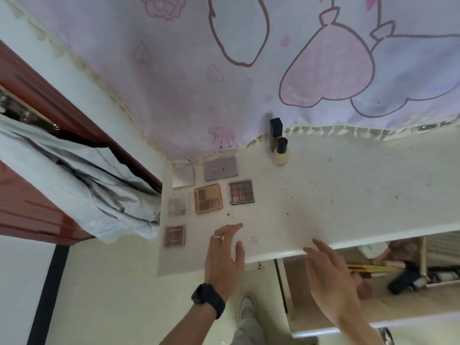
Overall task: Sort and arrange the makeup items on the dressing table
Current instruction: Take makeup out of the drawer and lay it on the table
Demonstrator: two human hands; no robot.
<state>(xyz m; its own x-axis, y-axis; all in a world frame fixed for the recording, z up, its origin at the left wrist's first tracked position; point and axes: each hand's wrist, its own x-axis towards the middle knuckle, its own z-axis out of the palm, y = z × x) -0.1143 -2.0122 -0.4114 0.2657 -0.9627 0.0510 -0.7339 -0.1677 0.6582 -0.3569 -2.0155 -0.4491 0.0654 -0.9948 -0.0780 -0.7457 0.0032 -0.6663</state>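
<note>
Six palettes [207, 199] were laid in a grid at the left end of the dressing table [336, 195]; two bottles [281, 151] were stood close together at the back. Left hand [225, 255] and right hand [328, 272] were held over the front edge, fingers released, nothing grasped. Risks judged: front palette [174, 236] swept off by a careless left hand; bottles toppled by a hasty reach.

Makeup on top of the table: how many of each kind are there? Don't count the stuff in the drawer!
Flat cases: 6 (white case, grey case, orange case, dark case, pale case, pink-brown case)
Bottles: 2 (dark bottle, cream bottle)
Total: 8
</note>
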